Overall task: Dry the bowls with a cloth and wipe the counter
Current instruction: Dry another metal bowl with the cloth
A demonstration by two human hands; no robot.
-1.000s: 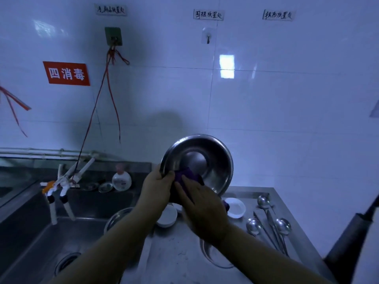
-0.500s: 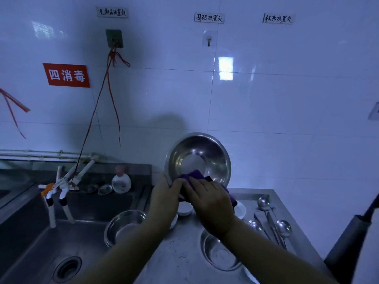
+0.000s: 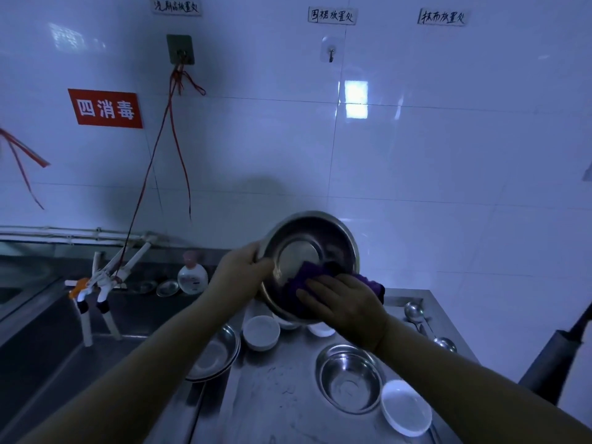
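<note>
Gripping the tilted steel bowl [image 3: 309,251] by its thin, slick left rim above the counter [image 3: 282,389], my left hand [image 3: 242,272] pinches firmly while my right hand [image 3: 347,304] presses the soft purple cloth [image 3: 302,277] flat inside.

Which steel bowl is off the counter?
The large steel bowl, tilted in the left hand, purple cloth inside. The other steel bowls sit on the counter.
</note>
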